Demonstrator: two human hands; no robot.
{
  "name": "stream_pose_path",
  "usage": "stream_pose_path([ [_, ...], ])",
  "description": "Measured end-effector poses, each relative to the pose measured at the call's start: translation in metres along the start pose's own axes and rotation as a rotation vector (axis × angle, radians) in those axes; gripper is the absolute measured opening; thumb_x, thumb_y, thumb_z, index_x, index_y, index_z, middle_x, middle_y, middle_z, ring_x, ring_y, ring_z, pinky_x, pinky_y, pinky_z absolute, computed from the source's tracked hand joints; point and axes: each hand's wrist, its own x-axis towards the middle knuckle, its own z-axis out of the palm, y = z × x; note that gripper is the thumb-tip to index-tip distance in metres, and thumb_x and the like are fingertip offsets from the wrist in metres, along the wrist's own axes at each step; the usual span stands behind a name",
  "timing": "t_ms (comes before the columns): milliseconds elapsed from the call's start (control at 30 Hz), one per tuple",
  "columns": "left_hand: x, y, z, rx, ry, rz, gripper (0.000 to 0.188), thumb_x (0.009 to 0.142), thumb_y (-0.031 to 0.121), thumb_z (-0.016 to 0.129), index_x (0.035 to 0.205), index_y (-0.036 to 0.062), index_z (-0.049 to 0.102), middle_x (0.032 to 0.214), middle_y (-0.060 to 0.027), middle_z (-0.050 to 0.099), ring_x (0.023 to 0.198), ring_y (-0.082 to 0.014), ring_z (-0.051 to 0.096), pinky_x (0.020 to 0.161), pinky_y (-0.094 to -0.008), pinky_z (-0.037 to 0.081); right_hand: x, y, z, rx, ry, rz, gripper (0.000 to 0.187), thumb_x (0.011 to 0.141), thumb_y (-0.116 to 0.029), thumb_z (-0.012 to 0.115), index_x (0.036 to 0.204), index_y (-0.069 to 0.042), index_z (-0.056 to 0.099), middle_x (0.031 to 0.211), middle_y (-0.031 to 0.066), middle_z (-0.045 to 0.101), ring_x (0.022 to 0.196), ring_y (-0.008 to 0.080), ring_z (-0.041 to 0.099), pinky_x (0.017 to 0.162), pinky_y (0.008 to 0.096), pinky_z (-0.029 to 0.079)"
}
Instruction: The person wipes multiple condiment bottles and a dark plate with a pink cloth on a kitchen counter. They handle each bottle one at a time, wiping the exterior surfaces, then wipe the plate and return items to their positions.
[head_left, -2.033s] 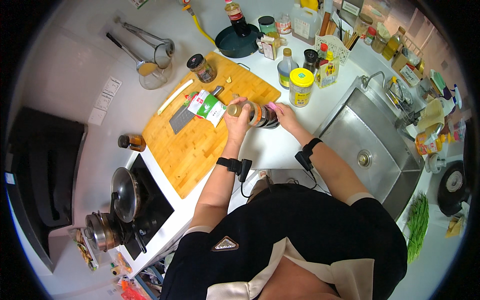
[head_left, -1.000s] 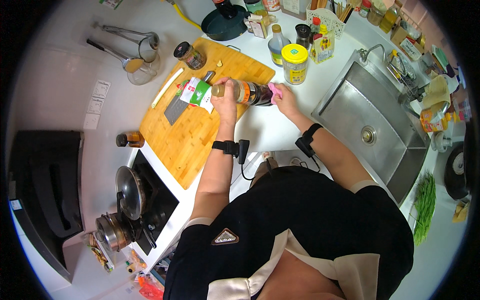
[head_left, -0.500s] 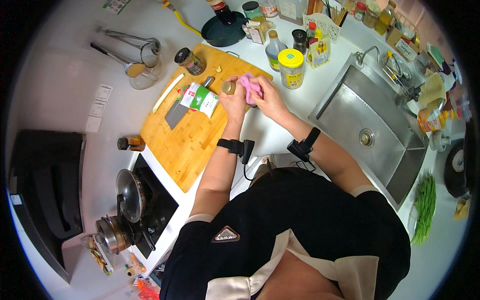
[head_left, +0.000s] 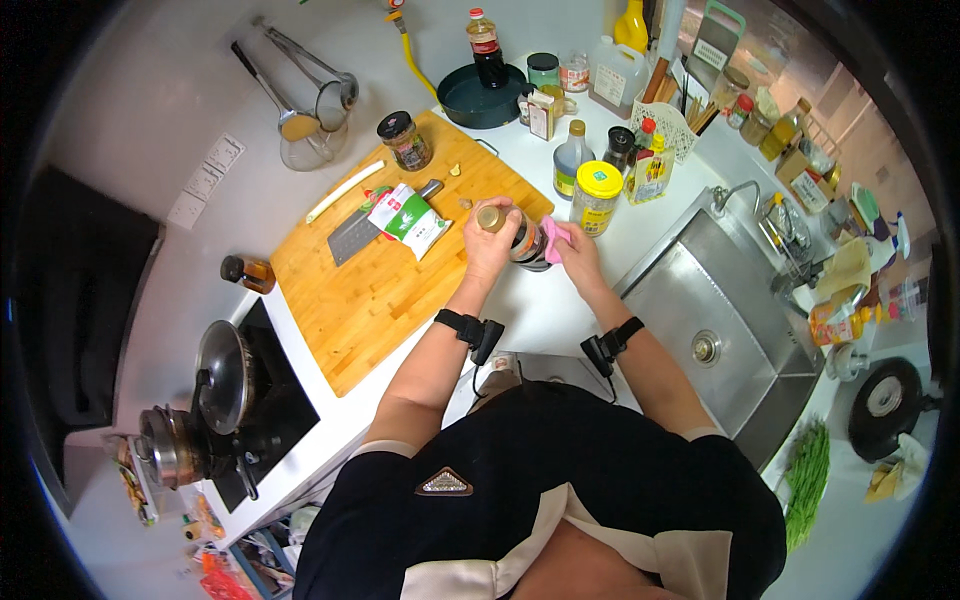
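One sink [head_left: 700, 330], steel, right of centre; basin holds nothing visible.

One cutting board [head_left: 390, 270], bamboo, centre-left. On it: one cleaver [head_left: 355, 233], one green-and-white packet [head_left: 408, 220], one lidded jar [head_left: 405, 141], a few small pale bits.

One stove [head_left: 245, 400], lower left, with one lidded pot [head_left: 222, 362].

One dark pan [head_left: 480, 98], upper centre; beyond it, bottles and containers too crowded to count.

One yellow-lidded tub [head_left: 597, 196], just right of the hands.

One dark jar [head_left: 520, 240], at the board's right edge, centre of frame, tilted. Left hand [head_left: 490, 250] wraps its fingers round the body, gold cap pointing upper left. Right hand [head_left: 578, 255] presses one pink cloth [head_left: 552, 238] against the jar's base end, fingers together.

Progress, judged: wiping appears under way; cap still on; jar not yet set down.
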Motion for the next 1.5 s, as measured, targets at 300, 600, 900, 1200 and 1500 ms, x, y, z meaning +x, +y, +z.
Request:
stream_pose_path([
  [300, 0.000, -0.013, -0.006, -0.122, 0.016, -0.039, 0.023, 0.085, 0.011, 0.069, 0.106, 0.0006, 0.066, 0.098, -0.0058, 0.066, 0.085, -0.0140, 0.063, 0.080, -0.0269, 0.051, 0.026, -0.036, 0.021, -0.134, -0.162, -0.147, 0.026, 0.099, -0.019, 0.053, 0.115, -0.002, 0.065, 0.101, 0.0112, 0.063, 0.090, 0.0205, 0.062, 0.078, 0.0318, 0.049],
  [600, -0.002, 0.001, -0.014, -0.129, -0.004, -0.066, 0.025, 0.086, 0.018, 0.070, 0.105, 0.0018, 0.067, 0.101, -0.0053, 0.067, 0.093, -0.0135, 0.063, 0.085, -0.0290, 0.050, 0.025, 0.053, -0.011, -0.535, -0.076, -0.097, 0.025, 0.095, -0.022, 0.057, 0.095, 0.001, 0.066, 0.088, 0.0201, 0.067, 0.084, 0.0342, 0.066, 0.076, 0.0428, 0.050],
  [900, 0.007, 0.005, -0.008, -0.076, 0.003, -0.114, 0.025, 0.082, 0.019, 0.074, 0.099, 0.0017, 0.068, 0.099, -0.0097, 0.068, 0.093, -0.0206, 0.065, 0.086, -0.0324, 0.051, 0.000, -0.024, -0.012, -0.040, -0.073, 0.104, 0.023, 0.096, -0.018, 0.061, 0.111, -0.001, 0.067, 0.098, 0.0079, 0.069, 0.087, 0.0125, 0.065, 0.074, 0.0268, 0.051],
  [1200, 0.000, 0.007, -0.015, 0.007, -0.070, -0.017, 0.026, 0.085, 0.016, 0.069, 0.106, 0.0007, 0.066, 0.104, -0.0088, 0.066, 0.096, -0.0183, 0.063, 0.089, -0.0306, 0.049, 0.026, -0.047, 0.022, -0.011, -0.288, 0.028, 0.035, 0.105, -0.033, 0.043, 0.113, -0.003, 0.060, 0.101, 0.0063, 0.063, 0.095, 0.0126, 0.057, 0.085, 0.0269, 0.044],
  [1500, -0.010, 0.001, -0.024, -0.043, 0.022, -0.039, 0.027, 0.086, 0.017, 0.068, 0.108, 0.0011, 0.066, 0.103, -0.0084, 0.065, 0.096, -0.0182, 0.063, 0.088, -0.0307, 0.049, 0.032, 0.073, -0.005, -0.276, -0.109, 0.149, 0.027, 0.102, -0.028, 0.053, 0.105, -0.002, 0.060, 0.088, 0.0013, 0.059, 0.074, 0.0108, 0.053, 0.067, 0.0272, 0.045],
])
